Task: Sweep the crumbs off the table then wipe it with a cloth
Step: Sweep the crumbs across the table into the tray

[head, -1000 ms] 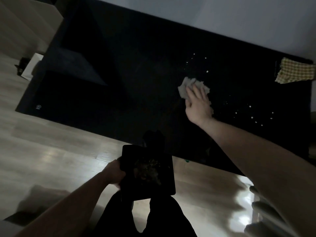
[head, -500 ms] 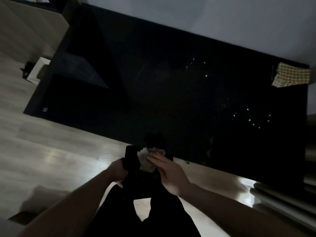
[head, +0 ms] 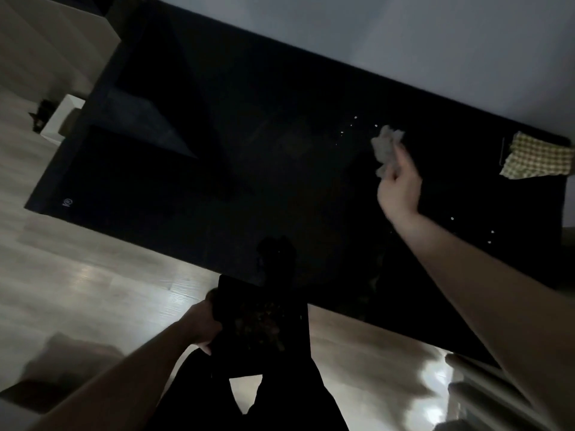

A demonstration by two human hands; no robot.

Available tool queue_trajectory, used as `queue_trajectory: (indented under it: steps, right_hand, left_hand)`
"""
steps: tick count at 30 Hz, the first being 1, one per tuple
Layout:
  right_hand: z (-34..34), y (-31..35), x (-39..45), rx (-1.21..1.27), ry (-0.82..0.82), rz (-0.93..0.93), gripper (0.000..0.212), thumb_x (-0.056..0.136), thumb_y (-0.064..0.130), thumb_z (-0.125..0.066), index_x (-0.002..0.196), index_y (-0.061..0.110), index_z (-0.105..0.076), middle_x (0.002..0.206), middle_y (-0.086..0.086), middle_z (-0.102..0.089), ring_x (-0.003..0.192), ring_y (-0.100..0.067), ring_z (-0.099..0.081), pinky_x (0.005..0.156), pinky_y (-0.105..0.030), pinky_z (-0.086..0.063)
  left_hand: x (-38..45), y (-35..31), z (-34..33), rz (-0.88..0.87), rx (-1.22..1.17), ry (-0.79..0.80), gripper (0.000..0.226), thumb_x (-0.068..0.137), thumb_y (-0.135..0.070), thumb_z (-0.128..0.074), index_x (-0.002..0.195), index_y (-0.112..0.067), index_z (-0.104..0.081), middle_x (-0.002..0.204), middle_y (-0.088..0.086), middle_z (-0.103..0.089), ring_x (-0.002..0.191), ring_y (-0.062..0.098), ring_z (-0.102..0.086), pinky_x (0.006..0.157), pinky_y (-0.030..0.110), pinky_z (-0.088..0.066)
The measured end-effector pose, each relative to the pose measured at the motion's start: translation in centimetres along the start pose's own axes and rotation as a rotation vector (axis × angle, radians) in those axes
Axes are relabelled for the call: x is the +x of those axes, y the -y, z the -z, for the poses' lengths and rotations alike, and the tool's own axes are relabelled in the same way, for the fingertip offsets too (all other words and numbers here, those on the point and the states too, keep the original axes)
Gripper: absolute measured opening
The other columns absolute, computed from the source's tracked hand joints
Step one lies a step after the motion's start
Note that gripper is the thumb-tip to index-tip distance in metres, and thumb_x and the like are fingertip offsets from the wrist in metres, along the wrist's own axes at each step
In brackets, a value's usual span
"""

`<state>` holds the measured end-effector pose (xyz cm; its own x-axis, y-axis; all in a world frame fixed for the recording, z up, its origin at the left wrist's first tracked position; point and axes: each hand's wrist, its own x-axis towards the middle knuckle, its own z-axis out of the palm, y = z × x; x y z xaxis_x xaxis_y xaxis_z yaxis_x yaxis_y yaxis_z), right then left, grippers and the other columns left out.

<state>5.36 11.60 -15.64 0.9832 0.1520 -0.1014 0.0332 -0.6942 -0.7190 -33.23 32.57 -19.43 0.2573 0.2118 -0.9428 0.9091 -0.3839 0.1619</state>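
Gripping a crumpled paper wad point(head: 386, 149) in curled fingers point(head: 401, 161), the right hand point(head: 399, 186) sits over the black counter point(head: 217, 150) at 2 o'clock; contact with the surface cannot be determined. Crumbs point(head: 352, 126) lie just at 10 o'clock from the wad, others point(head: 490, 241) toward 4 o'clock. A checked cloth point(head: 536, 157) rests at 3 o'clock. The left hand point(head: 203, 321) grips a dark dustpan point(head: 264, 325) at 6 o'clock, debris inside.

pale crumbs point(head: 351, 126) scattered on black table point(head: 249, 150), checked cloth point(head: 536, 157) far-right

crumpled tissue point(head: 386, 149) in right hand point(head: 399, 188)
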Motion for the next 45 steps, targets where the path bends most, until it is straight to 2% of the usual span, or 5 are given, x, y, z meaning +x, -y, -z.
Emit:
queue_trajectory:
  steps: [9, 15, 19, 39, 45]
  right_hand:
    - [-4.2, 0.5, 9.3, -0.372, 0.061, -0.215, 0.074, 0.097, 0.000, -0.044, 0.164, 0.025, -0.025, 0.174, -0.006, -0.008, 0.160, -0.030, -0.001, 0.130, -0.048, -0.001]
    - [-6.7, 1.6, 13.1, -0.451, 0.195, -0.026, 0.073, 0.097, 0.001, -0.039, 0.164, 0.024, -0.022, 0.174, -0.004, -0.008, 0.160, -0.031, 0.001, 0.130, -0.051, -0.004]
    - [-8.3, 1.2, 12.0, -0.412, 0.312, 0.229, 0.058, 0.104, 0.009, -0.038, 0.160, 0.023, -0.034, 0.173, -0.002, -0.017, 0.160, -0.027, -0.007, 0.130, -0.048, -0.008]
    - [-9.6, -0.1, -20.5, -0.121, 0.713, 0.595, 0.057, 0.101, 0.003, -0.048, 0.150, 0.031, -0.052, 0.166, 0.014, -0.034, 0.160, -0.008, -0.006, 0.129, -0.037, -0.006]
    - [-8.6, -1.6, -25.4, -0.055, 0.891, 0.592, 0.050, 0.102, 0.008, -0.043, 0.148, 0.022, -0.056, 0.162, 0.008, -0.042, 0.159, -0.005, -0.011, 0.130, -0.035, -0.010]
  left_hand:
    - [2.7, 1.2, -0.1, -0.024, 0.132, -0.035, 0.032, 0.080, -0.007, -0.062, 0.057, -0.018, -0.043, 0.059, -0.006, -0.050, 0.056, 0.009, -0.054, 0.043, 0.012, -0.032]
    - [3.8, 2.2, 0.0, -0.037, 0.142, -0.040, 0.026, 0.076, -0.016, -0.064, 0.059, -0.017, -0.045, 0.061, -0.006, -0.052, 0.085, 0.027, -0.073, 0.046, 0.014, -0.036]
    - [4.0, 2.0, 0.2, -0.064, 0.152, -0.031, 0.026, 0.077, -0.015, -0.063, 0.061, -0.020, -0.043, 0.064, -0.007, -0.052, 0.078, 0.023, -0.067, 0.047, 0.012, -0.035]
    - [1.7, 1.1, -0.2, -0.078, 0.201, -0.062, 0.032, 0.081, -0.012, -0.061, 0.058, -0.020, -0.041, 0.078, 0.007, -0.058, 0.101, 0.034, -0.072, 0.074, 0.035, -0.054]
    - [1.6, 1.4, -0.2, -0.061, 0.179, -0.068, 0.031, 0.081, -0.012, -0.061, 0.060, -0.015, -0.039, 0.064, 0.002, -0.056, 0.088, 0.034, -0.072, 0.059, 0.023, -0.045]
